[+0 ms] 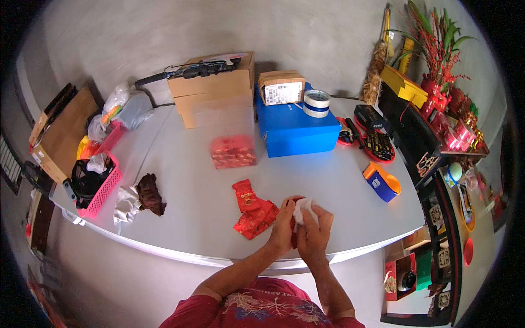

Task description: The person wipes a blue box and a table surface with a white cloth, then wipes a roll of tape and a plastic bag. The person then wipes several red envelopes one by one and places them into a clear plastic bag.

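Near the table's front edge, my left hand (281,229) is closed on a small red packet (294,239), mostly hidden between my hands. My right hand (316,232) pinches a crumpled white tissue or cloth (304,209) against it; which of the two I cannot tell. Just left of my hands lie several flat red packets (247,198), overlapping on the grey-white table (191,218). Farther back stands a clear plastic container (232,123) with red packets (234,154) at its bottom.
A blue box (301,131) carries a small carton (279,87) and tape rolls (316,103). Behind stands a large cardboard box (210,87). Dark brown cloth (150,195) and a pink basket (104,188) lie left; an orange-and-blue band (383,183) lies right.
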`<state>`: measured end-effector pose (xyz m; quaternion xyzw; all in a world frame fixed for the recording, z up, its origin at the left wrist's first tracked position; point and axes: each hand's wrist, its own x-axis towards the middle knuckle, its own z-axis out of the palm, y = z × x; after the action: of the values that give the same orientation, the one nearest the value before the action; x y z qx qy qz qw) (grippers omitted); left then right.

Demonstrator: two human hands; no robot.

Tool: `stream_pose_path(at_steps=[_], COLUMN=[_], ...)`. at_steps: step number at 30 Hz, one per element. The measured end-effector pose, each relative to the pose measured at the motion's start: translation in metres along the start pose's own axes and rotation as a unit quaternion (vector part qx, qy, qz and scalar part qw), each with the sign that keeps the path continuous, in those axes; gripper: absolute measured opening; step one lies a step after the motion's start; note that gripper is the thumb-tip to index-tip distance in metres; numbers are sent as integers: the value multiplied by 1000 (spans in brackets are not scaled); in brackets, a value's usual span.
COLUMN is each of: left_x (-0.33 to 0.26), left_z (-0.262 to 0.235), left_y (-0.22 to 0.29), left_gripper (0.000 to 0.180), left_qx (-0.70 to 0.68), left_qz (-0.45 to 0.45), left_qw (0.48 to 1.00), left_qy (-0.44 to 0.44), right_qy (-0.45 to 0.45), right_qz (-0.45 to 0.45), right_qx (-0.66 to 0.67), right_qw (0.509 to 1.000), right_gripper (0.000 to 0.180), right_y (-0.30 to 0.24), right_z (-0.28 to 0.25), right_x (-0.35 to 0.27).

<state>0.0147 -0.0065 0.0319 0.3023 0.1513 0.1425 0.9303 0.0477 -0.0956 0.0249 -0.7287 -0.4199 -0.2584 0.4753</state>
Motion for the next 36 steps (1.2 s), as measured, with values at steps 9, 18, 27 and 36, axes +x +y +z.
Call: stream_pose_path(at_steps=[9,18,27,36], left_x=[-5,-1,-21,-11], left_z=[-18,-24,-6,-29], left_y=[-11,18,16,42], left_gripper=[57,56,55,57], left_qx=[10,-25,-85,-51], left_qz=[-43,-3,-85,27], left_qw=[997,999,991,997], left_qy=[-58,-39,-59,-54], right_qy=[0,-74,8,-93], right_qz=[16,-28,5,-90], right_qx=[-8,67,-64,-28], right_qw=[1000,995,998,991], right_gripper=[33,32,32,37], right_y=[1,-17,-18,-35], right_z=[16,12,22,15], right_x=[22,-9,34,4])
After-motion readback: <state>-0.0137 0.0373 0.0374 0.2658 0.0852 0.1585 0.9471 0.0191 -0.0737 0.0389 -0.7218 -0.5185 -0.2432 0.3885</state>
